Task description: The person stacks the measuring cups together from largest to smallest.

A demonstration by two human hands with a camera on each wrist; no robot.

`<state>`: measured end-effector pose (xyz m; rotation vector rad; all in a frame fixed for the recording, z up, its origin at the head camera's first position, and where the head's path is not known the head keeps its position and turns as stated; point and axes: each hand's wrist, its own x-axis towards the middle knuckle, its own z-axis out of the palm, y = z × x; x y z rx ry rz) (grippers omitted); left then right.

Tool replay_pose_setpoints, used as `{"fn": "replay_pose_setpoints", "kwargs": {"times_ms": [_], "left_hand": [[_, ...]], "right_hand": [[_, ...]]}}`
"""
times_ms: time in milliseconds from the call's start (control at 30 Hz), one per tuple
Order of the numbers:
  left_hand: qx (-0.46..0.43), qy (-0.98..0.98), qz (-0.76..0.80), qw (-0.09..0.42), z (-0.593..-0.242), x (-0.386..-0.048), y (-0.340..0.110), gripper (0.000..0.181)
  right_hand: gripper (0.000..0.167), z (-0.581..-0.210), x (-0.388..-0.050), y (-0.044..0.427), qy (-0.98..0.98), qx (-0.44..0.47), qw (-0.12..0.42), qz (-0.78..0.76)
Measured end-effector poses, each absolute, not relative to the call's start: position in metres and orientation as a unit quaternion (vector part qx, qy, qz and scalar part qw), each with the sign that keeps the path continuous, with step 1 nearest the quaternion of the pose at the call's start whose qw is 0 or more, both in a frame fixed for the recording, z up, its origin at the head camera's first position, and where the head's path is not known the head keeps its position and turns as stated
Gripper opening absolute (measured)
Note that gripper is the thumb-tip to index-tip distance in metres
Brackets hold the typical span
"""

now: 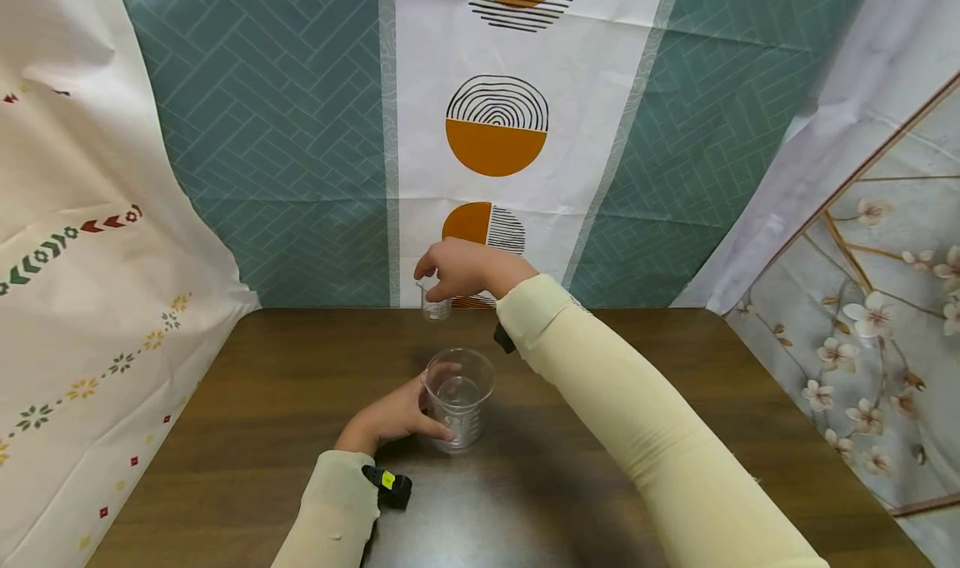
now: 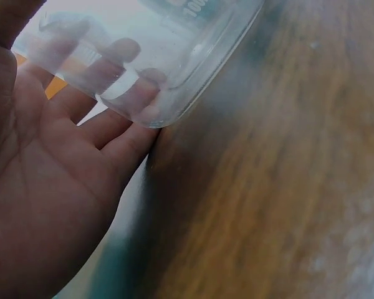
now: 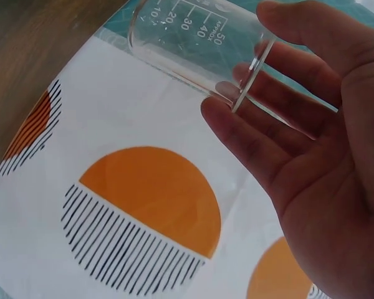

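A large clear beaker (image 1: 463, 422) stands upright on the table. My left hand (image 1: 397, 414) grips it from the left, thumb in front and fingers round the far side. In the left wrist view the fingers show through the wall of the large beaker (image 2: 174, 56). Above and behind it, my right hand (image 1: 468, 268) holds a small clear beaker (image 1: 436, 308) by its rim, off the table. White marks up to 50 are printed on the small beaker (image 3: 193, 37) in the right wrist view, and nothing shows inside it.
The brown wooden table (image 1: 247, 435) reaches back to a patterned cloth (image 1: 300, 151) hung behind it. A cream cloth (image 1: 90, 301) hangs at the left and a floral cloth (image 1: 855, 360) at the right. Each wrist wears a black strap device.
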<state>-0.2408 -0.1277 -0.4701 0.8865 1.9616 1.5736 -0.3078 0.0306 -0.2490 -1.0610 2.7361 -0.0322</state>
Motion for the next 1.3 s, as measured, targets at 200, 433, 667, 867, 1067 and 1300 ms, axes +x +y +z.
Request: {"fn": "replay_pose_setpoints", "kwargs": {"times_ms": [200, 433, 667, 867, 1067, 1300], "left_hand": [[0.323, 0.719, 0.569, 0.234, -0.469, -0.240, -0.128, 0.091], [0.322, 0.726, 0.561, 0.232, -0.470, -0.241, -0.129, 0.091], [0.326, 0.725, 0.562, 0.231, -0.472, -0.243, -0.129, 0.092], [0.326, 0.722, 0.563, 0.235, -0.472, -0.244, -0.128, 0.092], [0.325, 0.725, 0.561, 0.231, -0.470, -0.243, -0.128, 0.093], [0.323, 0.728, 0.560, 0.229, -0.470, -0.242, -0.128, 0.093]], "right_hand": [[0.042, -0.244, -0.302, 0.043, 0.932, -0.347, 0.103, -0.011], [0.042, -0.244, -0.297, 0.049, 0.933, -0.343, 0.108, -0.017], [0.042, -0.244, -0.292, 0.051, 0.930, -0.351, 0.104, -0.022], [0.042, -0.242, -0.285, 0.053, 0.929, -0.356, 0.101, -0.018], [0.042, -0.239, -0.280, 0.054, 0.929, -0.357, 0.098, -0.015], [0.041, -0.239, -0.275, 0.056, 0.924, -0.370, 0.095, -0.012]]}}
